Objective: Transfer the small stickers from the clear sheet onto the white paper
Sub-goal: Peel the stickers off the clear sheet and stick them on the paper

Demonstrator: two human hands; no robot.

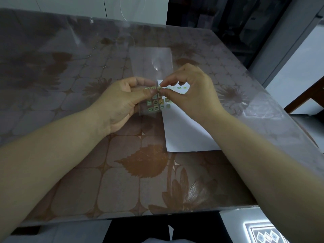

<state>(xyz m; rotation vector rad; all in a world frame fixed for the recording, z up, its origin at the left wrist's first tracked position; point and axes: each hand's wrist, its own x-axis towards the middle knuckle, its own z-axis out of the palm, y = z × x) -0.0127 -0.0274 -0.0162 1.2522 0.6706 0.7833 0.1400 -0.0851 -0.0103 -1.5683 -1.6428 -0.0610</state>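
The white paper (184, 130) lies on the table (70, 172), right of the middle. The clear sheet (150, 58) runs away from the person, with its near end over the paper's far left corner. The left hand (121, 102) grips the sheet from the left. The right hand (194, 92), above the paper's far end, pinches a sticker (159, 88) on the sheet. A few placed stickers (182, 88) sit along the paper's far edge.

Not much to see tbh: the person's left hand (121, 102) and right hand (194, 92) are bare, and the forearms (52, 151) are bare right out to the frame edges. Black trousers (138, 230) show at the bottom.
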